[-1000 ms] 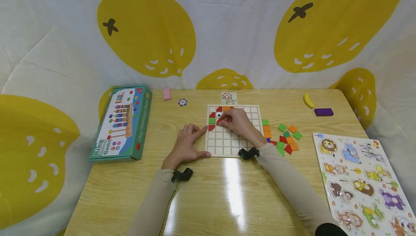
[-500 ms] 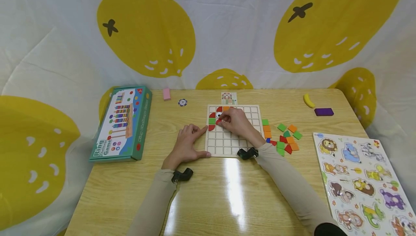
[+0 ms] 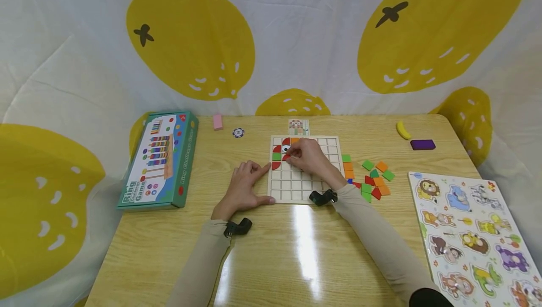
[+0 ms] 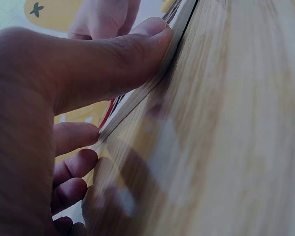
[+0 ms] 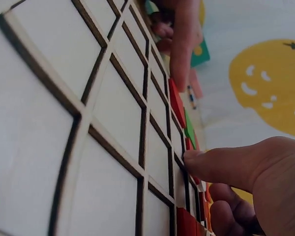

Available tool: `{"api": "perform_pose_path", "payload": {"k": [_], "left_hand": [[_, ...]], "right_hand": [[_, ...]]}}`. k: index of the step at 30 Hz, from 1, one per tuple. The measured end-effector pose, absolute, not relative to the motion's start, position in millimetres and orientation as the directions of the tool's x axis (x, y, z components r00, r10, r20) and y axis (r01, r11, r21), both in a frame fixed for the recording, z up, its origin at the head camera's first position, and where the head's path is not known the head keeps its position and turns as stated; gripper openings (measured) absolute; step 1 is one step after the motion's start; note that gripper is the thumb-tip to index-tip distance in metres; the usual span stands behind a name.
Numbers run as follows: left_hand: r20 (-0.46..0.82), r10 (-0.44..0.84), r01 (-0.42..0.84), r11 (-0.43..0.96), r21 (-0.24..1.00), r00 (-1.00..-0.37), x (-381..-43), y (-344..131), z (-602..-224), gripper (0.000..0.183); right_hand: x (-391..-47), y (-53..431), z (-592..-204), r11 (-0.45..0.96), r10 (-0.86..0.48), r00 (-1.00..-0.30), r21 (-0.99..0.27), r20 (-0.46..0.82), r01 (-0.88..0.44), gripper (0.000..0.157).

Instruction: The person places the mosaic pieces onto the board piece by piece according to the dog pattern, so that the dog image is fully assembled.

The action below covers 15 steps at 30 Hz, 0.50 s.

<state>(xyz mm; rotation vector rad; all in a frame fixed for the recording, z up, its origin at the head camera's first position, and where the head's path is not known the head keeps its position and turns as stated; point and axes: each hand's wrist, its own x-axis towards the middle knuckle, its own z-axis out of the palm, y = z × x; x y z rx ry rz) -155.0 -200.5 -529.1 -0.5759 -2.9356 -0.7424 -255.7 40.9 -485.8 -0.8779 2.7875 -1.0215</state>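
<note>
A wooden grid board (image 3: 292, 185) lies on the table, with tiles in its upper left cells. My right hand (image 3: 311, 159) reaches over it, thumb and fingertips pinching a red tile (image 3: 285, 158) at a cell just below the white eye tile (image 3: 285, 149). In the right wrist view, the thumb presses beside red tiles, and the curled fingers are partly hidden behind it. My left hand (image 3: 243, 187) rests at the board's left side, fingers spread. Its thumb touches the lower left corner and its index fingertip the edge near a red quarter-round tile (image 3: 275, 165).
Loose coloured tiles (image 3: 366, 165) lie right of the board. Behind it is a small pattern card (image 3: 298, 127). A green game box (image 3: 163, 161) lies left. An animal puzzle (image 3: 472, 236), purple block (image 3: 422, 145) and toy banana (image 3: 402, 130) are at right.
My right fingertips shift only slightly over the same cell. The left hand stays against the board's edge.
</note>
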Motion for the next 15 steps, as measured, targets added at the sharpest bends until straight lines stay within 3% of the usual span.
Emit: {"api": "perform_pose_path", "payload": {"k": [7, 15], "left_hand": [[0.123, 0.343, 0.362, 0.824, 0.435, -0.931, -155, -197, -528, 0.104], [0.099, 0.328, 0.336, 0.829, 0.448, -0.940, -152, -196, -524, 0.104]], "right_hand": [[-252, 67, -475, 0.569, -0.548, -0.817, -0.636, 0.179, -0.521, 0.019], [-228, 180, -449, 0.681, -0.505, -0.863, -0.604, 0.022, -0.414, 0.024]]}}
